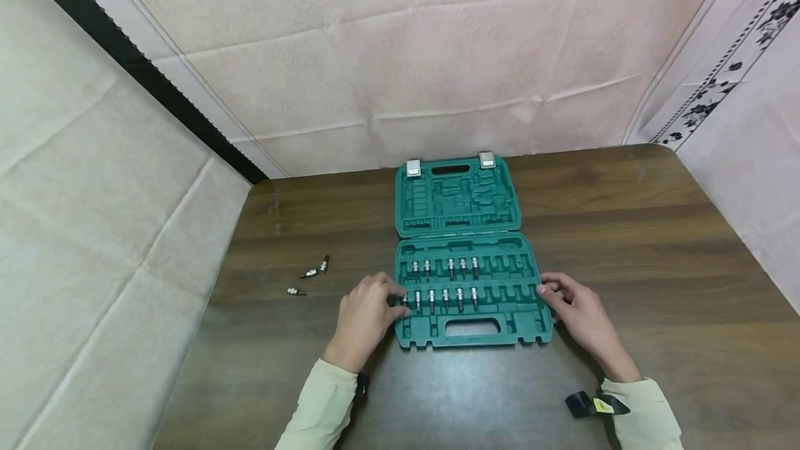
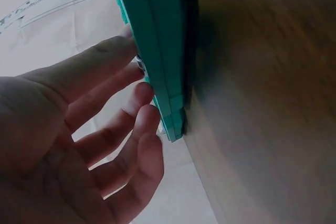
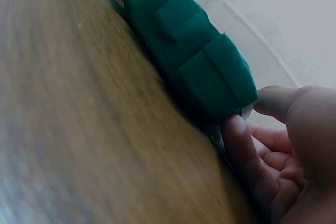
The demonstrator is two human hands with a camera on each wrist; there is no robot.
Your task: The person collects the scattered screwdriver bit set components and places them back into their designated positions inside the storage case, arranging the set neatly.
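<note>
A green plastic tool case lies open on the table, its lid folded back. Several silver bit sockets with dark tips stand in two rows of its slots. At the left end of the front row, my left hand pinches a bit socket between thumb and finger, at its slot. In the left wrist view only a glint of that socket shows beside the case wall. My right hand grips the case's right edge, thumb on top; in the right wrist view a fingertip presses low against the case corner.
Three loose bit sockets lie on the wooden table left of the case. The lid with two metal latches reaches the table's back edge, near a pale cloth wall. More cloth hangs at both sides.
</note>
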